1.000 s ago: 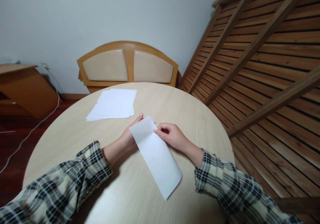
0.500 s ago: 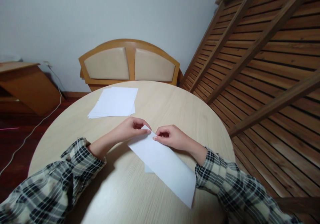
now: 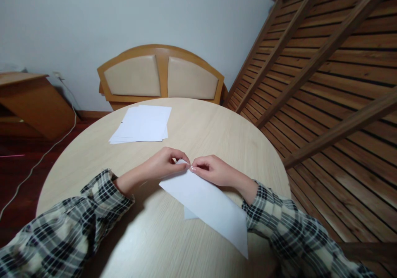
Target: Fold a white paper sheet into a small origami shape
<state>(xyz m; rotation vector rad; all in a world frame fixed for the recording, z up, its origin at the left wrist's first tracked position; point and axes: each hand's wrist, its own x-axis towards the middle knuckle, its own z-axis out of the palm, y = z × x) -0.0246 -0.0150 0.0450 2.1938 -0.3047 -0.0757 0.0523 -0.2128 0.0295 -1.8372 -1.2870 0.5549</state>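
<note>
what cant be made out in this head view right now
All in the head view:
Underside of the paper: hidden by its top
Whether left hand and right hand touch: fingertips too small
Sheet count in the stack: edges too fine
Rest of the desk: cut off by left edge

Round table [image 3: 223, 133], padded headboard [image 3: 163, 73], slatted wood panel [image 3: 338, 108], white cord [image 3: 57, 145]

White folded paper [image 3: 207, 201], tilted.
</note>
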